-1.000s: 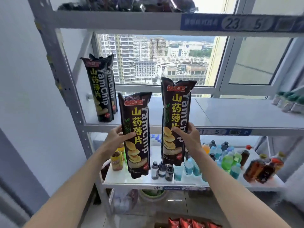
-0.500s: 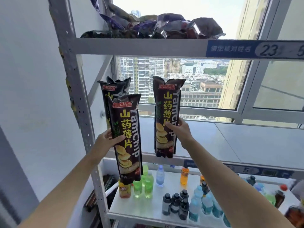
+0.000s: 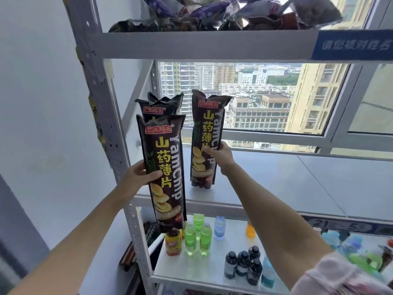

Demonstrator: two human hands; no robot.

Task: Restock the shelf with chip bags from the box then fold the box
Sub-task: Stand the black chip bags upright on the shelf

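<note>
My left hand (image 3: 139,174) grips a tall dark YamChip bag (image 3: 163,167) at mid-height, held upright in front of the shelf's left edge. My right hand (image 3: 220,155) grips a second YamChip bag (image 3: 205,137), which stands upright with its base on the grey middle shelf (image 3: 297,188). Two more bags of the same kind (image 3: 158,107) stand at the shelf's left end, mostly hidden behind the left-hand bag. The box is out of view.
The grey metal rack post (image 3: 102,99) rises just left of my left hand. A pile of purple snack bags (image 3: 223,13) fills the top shelf. Several drink bottles (image 3: 198,235) stand on the lower shelf. A window lies behind the rack.
Both hands have carried their bags up and forward. The right bag now rests on the middle shelf; the left bag has come level with the two standing bags.
</note>
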